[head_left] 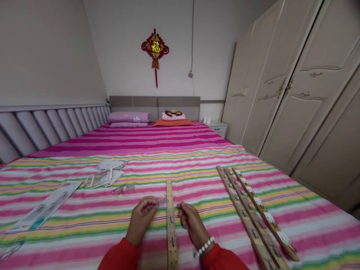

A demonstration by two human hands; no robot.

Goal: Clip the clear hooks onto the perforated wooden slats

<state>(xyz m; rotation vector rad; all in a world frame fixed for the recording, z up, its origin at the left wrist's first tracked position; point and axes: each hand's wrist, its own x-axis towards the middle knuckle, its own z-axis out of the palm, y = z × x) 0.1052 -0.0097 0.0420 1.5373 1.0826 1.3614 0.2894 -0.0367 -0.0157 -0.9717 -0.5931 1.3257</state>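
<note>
On a multicoloured striped cloth sheet [202,183], lower centre of the frame, see a narrow, hole-dotted, pale wooden strip [171,228]: likely stiff, best held by bare edges; runs lengthwise up the frame. With the right hand [191,218], curls fingers beside it; cannot tell if pinching anything. In the left hand [143,214], pinches between fingers a small, clear plastic-looking piece [162,201]: likely light, slippery; points rightward.

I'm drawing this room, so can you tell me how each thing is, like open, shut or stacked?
Left hand: pinching clear piece
Right hand: curled, contents unclear
Middle strip: flat, partly fitted
Three right-side strips: side by side, fitted along their length
Long packet: lying flat
Purple bedding: stacked
Nightstand drawer: shut
Wardrobe doors: look shut
Bracelet: worn, right wrist
</note>
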